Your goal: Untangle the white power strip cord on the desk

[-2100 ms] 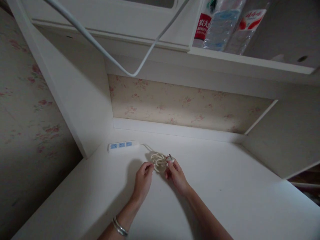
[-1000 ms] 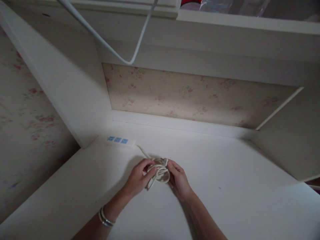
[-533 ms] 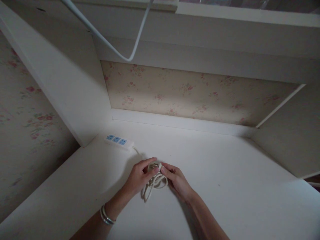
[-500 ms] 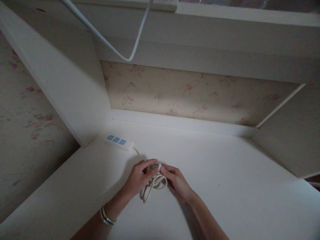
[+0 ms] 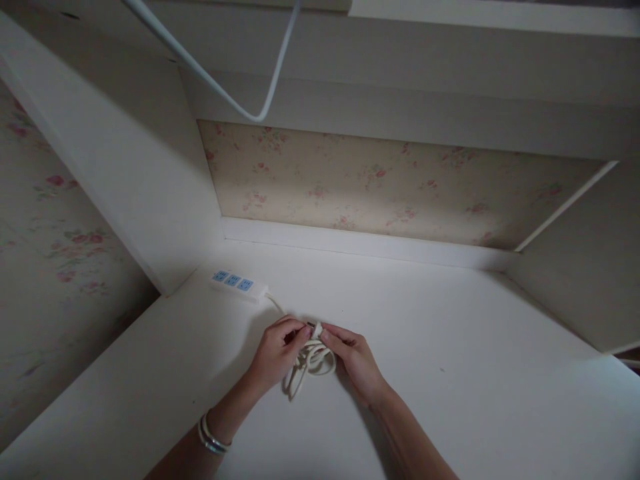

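A white power strip (image 5: 237, 285) with three blue socket faces lies at the left of the white desk. Its cream cord (image 5: 315, 360) runs to a looped bundle between my two hands. My right hand (image 5: 353, 357) pinches the white plug (image 5: 318, 329) at the top of the bundle, with its dark metal prongs pointing left. My left hand (image 5: 280, 347) is closed, thumb against forefinger, on the cord just left of the plug; its other fingers are partly hidden. Two silvery bracelets (image 5: 213, 437) circle my left wrist.
The white desk (image 5: 475, 333) ends at a low back ledge (image 5: 375, 245) below flowered wallpaper (image 5: 340, 183). White side panels stand left (image 5: 135, 180) and right. A bent white rod (image 5: 257, 119) hangs down at upper left.
My left thumb and fingers have drawn slightly left from the plug, so its prongs show more. The right hand keeps its grip. The view has shifted slightly.
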{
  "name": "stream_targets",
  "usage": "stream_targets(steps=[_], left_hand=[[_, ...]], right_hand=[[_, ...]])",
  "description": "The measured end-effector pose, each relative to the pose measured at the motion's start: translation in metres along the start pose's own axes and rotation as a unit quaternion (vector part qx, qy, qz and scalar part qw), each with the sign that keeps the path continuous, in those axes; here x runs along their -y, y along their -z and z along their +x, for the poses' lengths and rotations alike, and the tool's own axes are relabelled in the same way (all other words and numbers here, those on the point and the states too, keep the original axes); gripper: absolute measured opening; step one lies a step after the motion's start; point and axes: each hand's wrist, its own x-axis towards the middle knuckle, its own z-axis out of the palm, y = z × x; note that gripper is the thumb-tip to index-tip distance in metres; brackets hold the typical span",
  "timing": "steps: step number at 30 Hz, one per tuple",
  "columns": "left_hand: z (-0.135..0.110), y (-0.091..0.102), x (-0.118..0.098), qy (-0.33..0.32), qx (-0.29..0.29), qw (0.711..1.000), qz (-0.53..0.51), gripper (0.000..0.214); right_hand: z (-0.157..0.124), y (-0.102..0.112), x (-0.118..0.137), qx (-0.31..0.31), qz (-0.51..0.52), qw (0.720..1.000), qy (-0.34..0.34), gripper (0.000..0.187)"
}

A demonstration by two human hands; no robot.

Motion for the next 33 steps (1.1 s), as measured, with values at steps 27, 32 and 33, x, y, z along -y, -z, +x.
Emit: stream_targets(steps=[27, 32, 33], left_hand=[[0.002, -0.001, 0.011, 0.095, 0.023, 0.992, -0.073, 0.021], [0.004, -0.003, 0.019, 0.09, -0.036, 0.993, -0.063, 0.045], [0.005, -0.003, 0.02, 0.094, -0.043, 0.993, -0.06, 0.049]], right_hand=[[-0.016, -0.003, 0.007, -0.101, -0.418, 0.882, 0.192, 0.027], [-0.016, -0.001, 0.003, -0.109, -0.43, 0.864, 0.237, 0.025], [-0.016, -0.001, 0.003, -0.105, -0.427, 0.863, 0.248, 0.024]])
